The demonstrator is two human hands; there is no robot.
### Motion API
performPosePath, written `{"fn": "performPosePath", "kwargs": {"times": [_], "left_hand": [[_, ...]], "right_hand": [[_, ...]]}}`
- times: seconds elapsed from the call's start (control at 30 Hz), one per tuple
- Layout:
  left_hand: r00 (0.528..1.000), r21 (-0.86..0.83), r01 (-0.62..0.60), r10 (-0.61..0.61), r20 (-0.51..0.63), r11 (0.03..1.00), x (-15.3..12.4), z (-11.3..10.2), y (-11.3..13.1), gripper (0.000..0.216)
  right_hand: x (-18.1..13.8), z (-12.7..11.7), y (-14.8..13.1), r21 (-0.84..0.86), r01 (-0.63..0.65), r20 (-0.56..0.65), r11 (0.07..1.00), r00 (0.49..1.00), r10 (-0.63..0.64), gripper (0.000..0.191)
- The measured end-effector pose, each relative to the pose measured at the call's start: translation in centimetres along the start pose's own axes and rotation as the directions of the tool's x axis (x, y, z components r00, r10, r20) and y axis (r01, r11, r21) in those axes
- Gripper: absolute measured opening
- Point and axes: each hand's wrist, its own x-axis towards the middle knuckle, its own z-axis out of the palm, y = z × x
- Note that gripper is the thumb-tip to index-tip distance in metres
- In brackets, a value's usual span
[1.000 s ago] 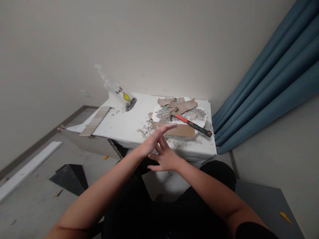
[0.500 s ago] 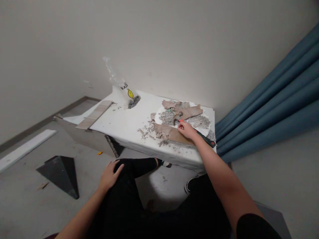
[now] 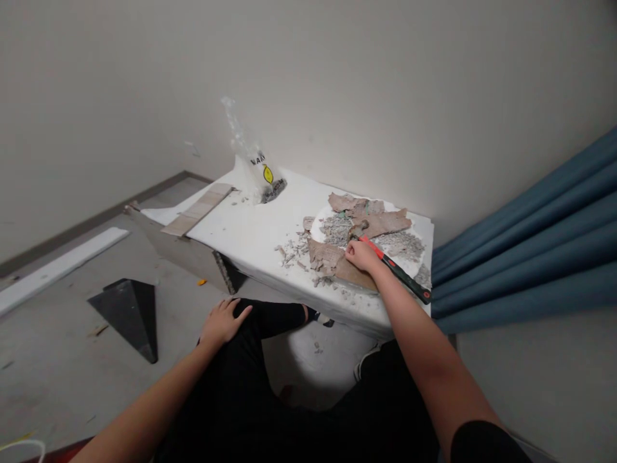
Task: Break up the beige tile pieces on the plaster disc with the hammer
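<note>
My left hand (image 3: 220, 323) rests open on my left knee, its fingers spread over black trousers. My right hand (image 3: 361, 254) is closed, fingertips pressed together just above a brown torn cardboard piece (image 3: 359, 275). Whether anything sits in the pinch is hidden. Right behind that hand lies a hammer with a red and black handle (image 3: 398, 273), its handle in full view along the forearm and its head among grey crumbled bits (image 3: 337, 228). More torn brown pieces (image 3: 385, 222) lie on the white round sheet behind.
The white-covered table (image 3: 255, 238) stands against the wall. It bears a clear plastic bag with a lemon print (image 3: 263, 180) and a cardboard strip (image 3: 200, 209). A blue curtain (image 3: 530, 244) hangs at right. On the floor are a black angular piece (image 3: 130, 315) and a white board (image 3: 62, 267).
My right hand has shifted to the near side of the hammer, whose handle now shows beside it. The view has turned slightly left. My left hand stays on the knee.
</note>
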Motion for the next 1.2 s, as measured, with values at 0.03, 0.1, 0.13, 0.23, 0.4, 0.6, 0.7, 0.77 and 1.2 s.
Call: {"fn": "performPosePath", "kwargs": {"times": [0.03, 0.1, 0.13, 0.23, 0.4, 0.6, 0.7, 0.77, 1.2], "left_hand": [[1.000, 0.003, 0.001, -0.001, 0.005, 1.000, 0.1, 0.0, 0.0, 0.084], [1.000, 0.009, 0.004, -0.004, 0.010, 1.000, 0.2, 0.0, 0.0, 0.084], [1.000, 0.012, 0.005, -0.005, 0.009, 1.000, 0.2, 0.0, -0.1, 0.084], [1.000, 0.019, 0.003, -0.003, 0.004, 1.000, 0.2, 0.1, -0.2, 0.082], [1.000, 0.023, -0.020, 0.021, -0.014, 1.000, 0.2, 0.3, -0.4, 0.081], [1.000, 0.055, -0.021, 0.022, -0.017, 0.998, 0.3, 0.4, -0.4, 0.077], [0.999, 0.068, -0.023, 0.025, -0.021, 0.997, 0.4, 0.5, -0.4, 0.075], [1.000, 0.074, -0.022, 0.024, -0.019, 0.997, 0.4, 0.5, -0.4, 0.075], [0.999, 0.067, -0.022, 0.024, -0.042, 0.998, 0.5, 1.0, -0.7, 0.074]], "right_hand": [[0.1, 0.0, 0.0, -0.005, -0.005, 0.001, 1.000, 1.000, 0.005, 0.009], [0.1, 0.2, -0.1, -0.012, -0.019, -0.004, 1.000, 1.000, 0.019, 0.010], [0.0, 0.2, -0.1, -0.015, -0.029, -0.009, 0.999, 1.000, 0.028, 0.011], [-0.2, 0.2, -0.4, -0.013, -0.057, -0.023, 0.998, 0.998, 0.057, 0.013], [-0.5, 0.1, -0.8, -0.003, -0.112, -0.036, 0.994, 0.993, 0.112, 0.014], [-0.1, 0.8, -1.1, 0.014, -0.205, -0.062, 0.979, 0.977, 0.206, 0.013], [0.1, 1.1, -1.0, 0.029, -0.231, -0.070, 0.972, 0.970, 0.233, 0.012], [0.2, 1.2, -1.0, 0.037, -0.241, -0.074, 0.970, 0.967, 0.243, 0.012], [0.1, 0.9, -1.6, 0.030, -0.262, -0.091, 0.964, 0.960, 0.264, 0.011]]}}
